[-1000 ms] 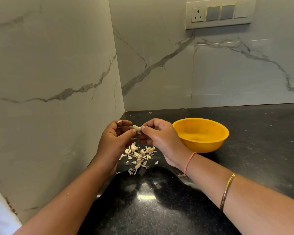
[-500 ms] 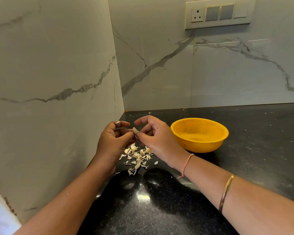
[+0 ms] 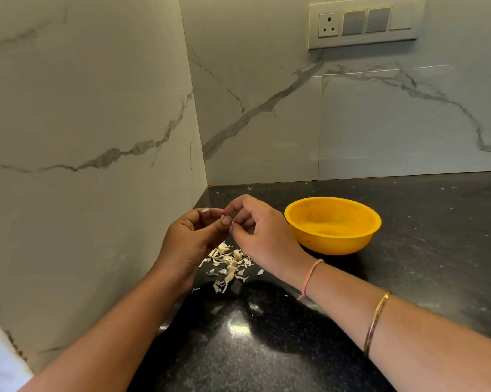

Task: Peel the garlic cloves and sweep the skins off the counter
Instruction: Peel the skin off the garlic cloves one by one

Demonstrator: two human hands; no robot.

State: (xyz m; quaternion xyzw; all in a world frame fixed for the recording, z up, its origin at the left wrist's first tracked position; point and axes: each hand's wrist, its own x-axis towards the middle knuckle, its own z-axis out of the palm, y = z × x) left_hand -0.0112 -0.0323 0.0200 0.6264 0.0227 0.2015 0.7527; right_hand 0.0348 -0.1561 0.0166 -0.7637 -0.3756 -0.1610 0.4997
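Observation:
My left hand point(image 3: 193, 236) and my right hand point(image 3: 255, 236) meet fingertip to fingertip above a heap of pale garlic skins point(image 3: 228, 263) on the black counter point(image 3: 267, 335). The fingers of both hands are curled and pinch at something small between them. The garlic clove itself is hidden behind the fingers. A yellow bowl point(image 3: 333, 224) stands just right of my right hand, and I cannot make out anything in it.
Marble wall panels close the corner at the left and the back. A switch plate point(image 3: 363, 24) hangs high on the back wall. A few skin flecks point(image 3: 250, 188) lie near the back edge. The counter stretches on to the right.
The white clove that showed between my fingertips has gone out of sight behind them. My right hand's fingers have shifted from closed to partly lifted. Both hands stay over the skins.

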